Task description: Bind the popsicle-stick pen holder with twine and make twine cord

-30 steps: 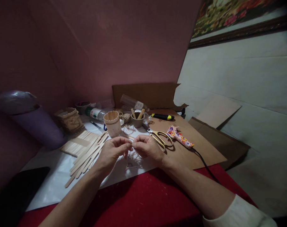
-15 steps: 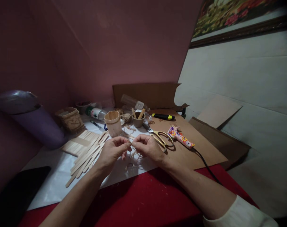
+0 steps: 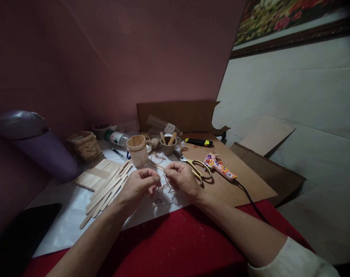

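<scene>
My left hand (image 3: 143,184) and my right hand (image 3: 180,177) hover over the white sheet with a small gap between them, thumb and forefinger of each pinched together. Thin pale string (image 3: 169,187) shows at the right fingertips and loops down below. More of it lies close to the left fingers, where the pinch is partly hidden. Just behind the left hand stands a small cup (image 3: 138,154) of craft sticks with a scalloped rim. Gold-handled scissors (image 3: 198,169) lie beyond the right hand.
Loose craft sticks (image 3: 108,196) and a banded bundle (image 3: 98,173) lie left. A floral glue gun (image 3: 219,166) and yellow-black cutter (image 3: 199,142) rest on cardboard (image 3: 244,181). A small pot (image 3: 168,148) holds sticks. Plastic bottles (image 3: 117,137) lie behind; a purple tumbler (image 3: 47,150) stands far left.
My hands, whose fingertips were nearly touching, have drawn slightly apart. More of the string now shows between and below them. The objects on the table stay in place.
</scene>
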### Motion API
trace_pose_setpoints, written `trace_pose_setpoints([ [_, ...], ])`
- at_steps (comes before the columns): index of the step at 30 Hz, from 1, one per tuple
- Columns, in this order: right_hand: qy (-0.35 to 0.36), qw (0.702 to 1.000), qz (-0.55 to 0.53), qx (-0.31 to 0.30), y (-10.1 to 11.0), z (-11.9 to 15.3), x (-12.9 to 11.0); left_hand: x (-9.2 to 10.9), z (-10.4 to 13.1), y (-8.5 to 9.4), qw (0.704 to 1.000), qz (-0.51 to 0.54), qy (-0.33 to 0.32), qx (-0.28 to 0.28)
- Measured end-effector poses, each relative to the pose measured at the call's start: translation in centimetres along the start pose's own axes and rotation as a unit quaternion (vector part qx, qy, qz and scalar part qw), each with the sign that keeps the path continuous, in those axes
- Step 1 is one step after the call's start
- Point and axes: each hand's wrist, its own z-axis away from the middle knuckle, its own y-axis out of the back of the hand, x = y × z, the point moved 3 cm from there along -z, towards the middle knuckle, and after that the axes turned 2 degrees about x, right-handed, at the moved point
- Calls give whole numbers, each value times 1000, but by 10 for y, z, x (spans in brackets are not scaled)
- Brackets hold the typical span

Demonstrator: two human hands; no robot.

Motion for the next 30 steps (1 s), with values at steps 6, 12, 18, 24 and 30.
trace_pose_setpoints([
  [6,-14,999,-9,28,3,-2,4,2,2,2,998,18,-46,27],
  [12,-5,1000,20,-13,0,-2,3,11,9,0,978,-45,-196,51],
  [18,-14,996,33,-83,-3,0,1,13,8,-1,977,-53,-195,69],
  [24,-5,991,95,-93,-2,0,2,12,8,-1,971,-100,-196,89],
  [30,26,990,124,-59,-2,-1,3,10,8,-1,969,-121,-197,91],
])
